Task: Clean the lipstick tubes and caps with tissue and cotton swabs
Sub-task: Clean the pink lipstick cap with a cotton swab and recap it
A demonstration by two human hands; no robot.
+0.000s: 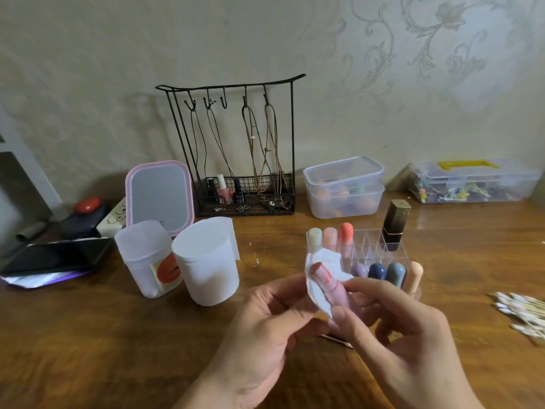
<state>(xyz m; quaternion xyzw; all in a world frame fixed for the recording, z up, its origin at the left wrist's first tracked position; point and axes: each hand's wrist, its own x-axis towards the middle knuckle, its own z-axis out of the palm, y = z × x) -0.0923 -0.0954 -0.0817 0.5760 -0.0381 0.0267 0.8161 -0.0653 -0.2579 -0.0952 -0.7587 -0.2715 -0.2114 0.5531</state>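
A pink lipstick tube [330, 283] with red smears is held over the wooden table [118, 335], its rounded end pointing up and left. My right hand [392, 335] pinches its lower part between thumb and fingers. My left hand [265, 320] holds a torn piece of white tissue [321, 261] behind and under the tube. Just behind stands a clear acrylic organizer [368, 240] with several pastel lipsticks and one dark gold-topped lipstick [395, 224]. A pile of cotton swabs [522, 311] lies at the right edge. A thin stick lies on the table, partly hidden under my hands.
A tissue roll [206, 261] and a frosted white container [144, 258] stand left of my hands. Behind are a pink-framed mirror [160, 196], a black wire jewellery rack [244, 160], stacked clear boxes [345, 187] and a yellow-handled case [472, 181]. A phone [56, 255] lies far left.
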